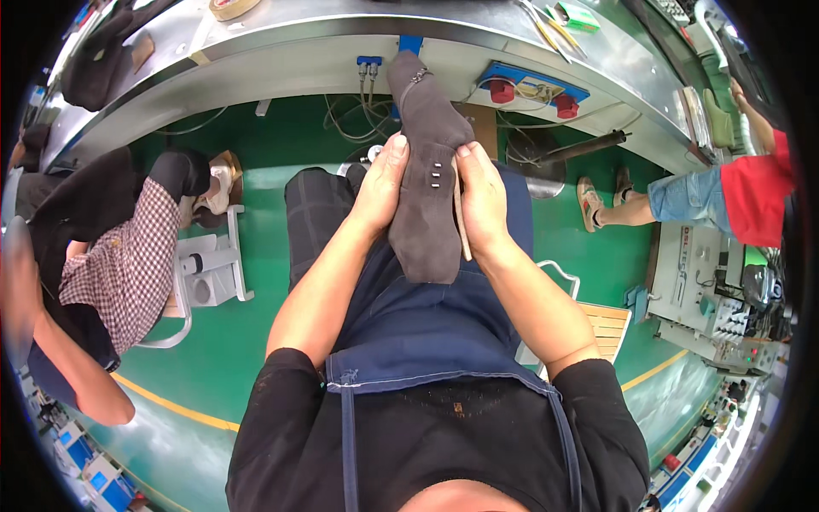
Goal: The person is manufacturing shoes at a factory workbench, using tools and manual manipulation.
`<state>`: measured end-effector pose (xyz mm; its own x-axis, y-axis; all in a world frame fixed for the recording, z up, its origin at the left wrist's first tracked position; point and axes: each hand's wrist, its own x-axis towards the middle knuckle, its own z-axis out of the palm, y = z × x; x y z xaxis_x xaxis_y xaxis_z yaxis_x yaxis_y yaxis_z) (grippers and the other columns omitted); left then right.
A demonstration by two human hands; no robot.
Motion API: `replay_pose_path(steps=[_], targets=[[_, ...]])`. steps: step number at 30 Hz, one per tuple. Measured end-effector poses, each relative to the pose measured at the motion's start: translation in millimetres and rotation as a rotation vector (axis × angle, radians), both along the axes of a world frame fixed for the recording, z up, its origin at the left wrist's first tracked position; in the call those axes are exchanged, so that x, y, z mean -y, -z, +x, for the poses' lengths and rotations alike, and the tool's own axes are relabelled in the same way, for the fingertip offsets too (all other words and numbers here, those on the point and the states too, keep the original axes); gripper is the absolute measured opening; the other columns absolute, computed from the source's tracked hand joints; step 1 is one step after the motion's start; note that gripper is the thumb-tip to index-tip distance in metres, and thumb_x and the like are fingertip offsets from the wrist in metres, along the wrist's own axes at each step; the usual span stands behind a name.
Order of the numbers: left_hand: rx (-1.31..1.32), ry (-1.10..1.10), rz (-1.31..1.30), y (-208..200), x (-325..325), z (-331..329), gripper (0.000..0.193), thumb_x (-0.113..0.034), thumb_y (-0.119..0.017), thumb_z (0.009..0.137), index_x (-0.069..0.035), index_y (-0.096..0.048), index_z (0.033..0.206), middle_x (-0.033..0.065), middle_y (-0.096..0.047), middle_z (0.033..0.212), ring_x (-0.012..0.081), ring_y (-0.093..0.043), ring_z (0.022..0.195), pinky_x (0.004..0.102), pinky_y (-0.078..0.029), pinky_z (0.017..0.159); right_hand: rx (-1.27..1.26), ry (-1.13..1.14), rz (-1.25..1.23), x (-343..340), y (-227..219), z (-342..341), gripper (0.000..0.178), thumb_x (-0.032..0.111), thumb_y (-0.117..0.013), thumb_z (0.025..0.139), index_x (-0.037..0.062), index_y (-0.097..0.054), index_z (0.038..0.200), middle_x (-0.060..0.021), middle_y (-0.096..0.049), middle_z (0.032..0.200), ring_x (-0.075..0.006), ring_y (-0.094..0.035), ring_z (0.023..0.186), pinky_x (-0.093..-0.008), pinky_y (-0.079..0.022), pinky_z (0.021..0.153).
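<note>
While the left hand [380, 188] grips the dark boot [425, 222] from its left side, the right hand [483, 196] grips it from its right; both half-curled, thumbs along its edges, other fingers mostly hidden. 3 metal bits [436, 175] on boot's upper face. Boot held over blue apron [426, 341], workbench [324, 17] beyond boot. 2 red plugs [502, 90] beyond and right of boot.
</note>
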<state>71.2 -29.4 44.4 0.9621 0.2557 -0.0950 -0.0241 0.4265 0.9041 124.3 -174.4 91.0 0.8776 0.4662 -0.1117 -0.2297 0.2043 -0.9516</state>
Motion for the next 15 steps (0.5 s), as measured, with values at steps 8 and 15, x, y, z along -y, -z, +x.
replay_pose_path(steps=[8,15], targets=[[-0.414,-0.162,-0.264,81,19,-34,0.068,-0.055,-0.045,0.112,0.001,-0.053,0.15,0.0099,-0.061,0.146,0.0188,-0.057,0.131,0.0312,-0.042,0.114,0.07,-0.061,-0.337,-5,79,-27,0.032,0.019,-0.047,0.111,-0.0011,-0.061,0.132,-0.0082,-0.067,0.125,-0.0159,-0.061,0.116,-0.0313,-0.046,0.104],[-0.439,-0.194,-0.278,123,27,-45,0.073,-0.058,-0.048,0.11,0.004,-0.057,0.146,0.0137,-0.065,0.141,0.0211,-0.063,0.124,0.0337,-0.05,0.106,-0.724,0.05,-0.155,-8,108,-28,0.041,0.03,-0.051,0.109,-0.0022,-0.063,0.131,-0.0154,-0.072,0.12,-0.0259,-0.073,0.099,-0.0413,-0.06,0.086]])
